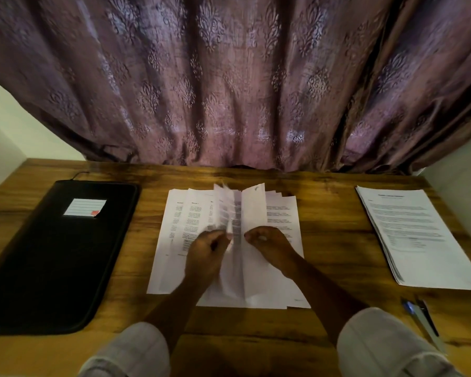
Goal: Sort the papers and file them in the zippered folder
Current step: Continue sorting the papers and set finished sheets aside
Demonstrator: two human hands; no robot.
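Both hands pinch sheets at the middle of the fanned stack: left hand [207,250] is closed on a blurred, lifted sheet near its near-centre edge, right hand [267,244] is curled w/ fingertips together on the neighbouring upright sheet; exactly how many leaves each holds cannot be told, as motion blur hides it. Head view, the only view: loose papers [229,240] lie fanned across the centre of the wooden desk [332,235], overlapping left to right, w/ two or three leaves standing up between the hands. Zippered folder [57,254], black, closed, w/ a white label [84,207] near its far end, lies flat at left, well apart from the fan. Second stack [416,235], squared, rests at right; a pen [422,322] lies near it toward the near-right corner. Curtain [229,77] hangs along the far edge. Handling, as judged: single sheets are very light, thin, floppy; they bow under their own weight & slide readily on each other, so a one-point pinch lets them droop or fan. Creasing & tearing are the main risks; edges crumple if gripped hard. Best hold is prob. a light thumb-and-finger pinch at a free edge or corner to separate one leaf, then both hands on opposite long edges to square a group. Folder looks semi-stiff & heavier; take it by a side edge, the zip pull at its far-left corner.
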